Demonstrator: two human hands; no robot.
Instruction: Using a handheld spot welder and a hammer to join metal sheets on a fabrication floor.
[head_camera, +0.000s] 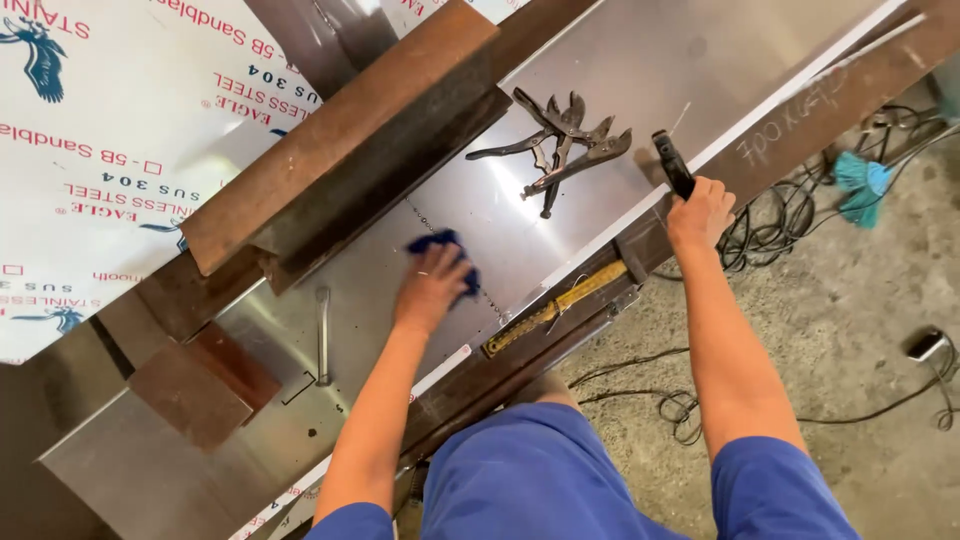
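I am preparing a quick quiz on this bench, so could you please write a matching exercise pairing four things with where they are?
Things:
1. blue cloth
2. black tool
3. pliers
4. yellow ruler

Places:
A. lying loose on the steel sheet
B. under the left hand
C. along the bench's near edge
D. held in the right hand

Pairs: 1-B, 2-D, 3-A, 4-C

A dark blue cloth (447, 252) lies crumpled and bunched near the middle of the frame, pressed flat onto a shiny stainless steel sheet (560, 215) that runs diagonally from lower left to upper right and mirrors the light. Its upper edge and right side show, the rest is covered. To the right of centre, a slim black tool (673, 165) stands tilted, its tip pointing toward the upper left, over the sheet's edge.
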